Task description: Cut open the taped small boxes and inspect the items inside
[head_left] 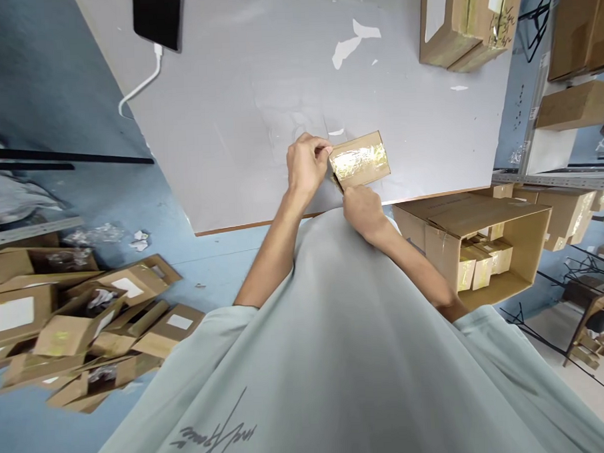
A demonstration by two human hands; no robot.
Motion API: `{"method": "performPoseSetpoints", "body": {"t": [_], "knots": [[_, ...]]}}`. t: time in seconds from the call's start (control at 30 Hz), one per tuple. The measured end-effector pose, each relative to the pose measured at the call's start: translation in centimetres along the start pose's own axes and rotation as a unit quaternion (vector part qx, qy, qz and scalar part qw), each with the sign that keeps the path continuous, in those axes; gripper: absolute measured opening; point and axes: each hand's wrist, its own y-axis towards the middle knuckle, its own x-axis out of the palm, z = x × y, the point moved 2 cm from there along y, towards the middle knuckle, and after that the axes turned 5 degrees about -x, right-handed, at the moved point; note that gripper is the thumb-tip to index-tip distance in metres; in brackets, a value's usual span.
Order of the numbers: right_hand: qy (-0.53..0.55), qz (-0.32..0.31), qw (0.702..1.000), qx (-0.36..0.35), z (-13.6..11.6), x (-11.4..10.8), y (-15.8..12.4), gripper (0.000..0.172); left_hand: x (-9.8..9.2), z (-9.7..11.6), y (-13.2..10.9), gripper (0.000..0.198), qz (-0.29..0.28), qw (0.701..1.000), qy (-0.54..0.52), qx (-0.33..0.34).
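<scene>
A small cardboard box wrapped in shiny clear tape lies near the front edge of the grey table. My left hand pinches the box's left end, fingers curled over its top corner. My right hand is closed at the box's lower left corner, just in front of it; what its fingers grip there is hidden.
A black phone with a white cable lies at the table's far left. A larger carton stands at the far right. An open carton with small boxes sits right of me. Many small boxes litter the floor on the left. Shelves stand at right.
</scene>
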Motion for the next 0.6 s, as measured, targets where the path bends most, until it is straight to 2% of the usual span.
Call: {"method": "performPoseSetpoints", "body": {"t": [0.17, 0.37, 0.47, 0.6], "knots": [[-0.001, 0.014, 1.0, 0.018, 1.8, -0.2, -2.1, 0.042, -0.5, 0.1, -0.2, 0.016, -0.011, 1.0, -0.004, 0.003], [0.031, 0.033, 0.999, 0.008, 2.5, -2.2, -4.4, 0.045, -0.4, 0.4, -1.1, 0.013, -0.017, 1.0, -0.007, -0.016], [0.06, 0.062, 0.996, -0.002, 3.1, -2.7, -3.2, 0.046, -0.3, 0.7, -1.5, 0.012, -0.024, 0.999, -0.013, -0.027], [0.093, 0.076, 0.992, -0.037, 4.1, -1.9, 0.2, 0.043, -0.3, 0.8, -1.8, 0.014, -0.027, 0.999, -0.008, -0.036]]}}
